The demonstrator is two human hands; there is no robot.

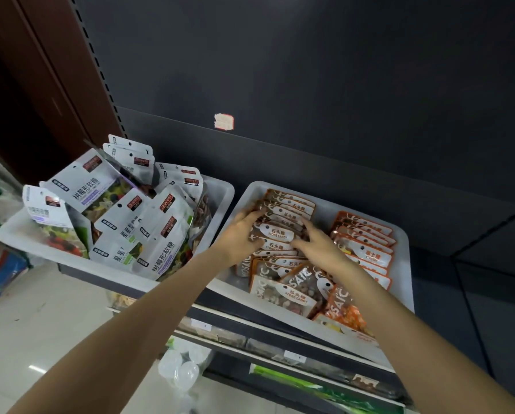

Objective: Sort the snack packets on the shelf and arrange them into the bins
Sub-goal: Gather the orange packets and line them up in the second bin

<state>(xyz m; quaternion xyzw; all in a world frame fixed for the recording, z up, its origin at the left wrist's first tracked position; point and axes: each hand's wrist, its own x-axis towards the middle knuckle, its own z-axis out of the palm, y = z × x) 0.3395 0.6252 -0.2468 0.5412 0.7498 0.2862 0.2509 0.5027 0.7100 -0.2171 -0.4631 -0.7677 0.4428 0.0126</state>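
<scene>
Two white plastic bins side by side on dark metal shelf [226, 316], dark back panel [310, 85] behind; pale glossy tiled floor [41, 324] below left. Left bin [220, 189]: white fruit-gummy pouches [124, 222] heaped loosely. Right bin [404, 264]: brown stone-candy packets [283, 222] in overlapping rows, orange-edged packets [366, 243] alongside. Left hand [239, 237] and right hand [319, 245] resting on brown row, fingers spread loosely, flanking packets; firm hold not discernible.
</scene>
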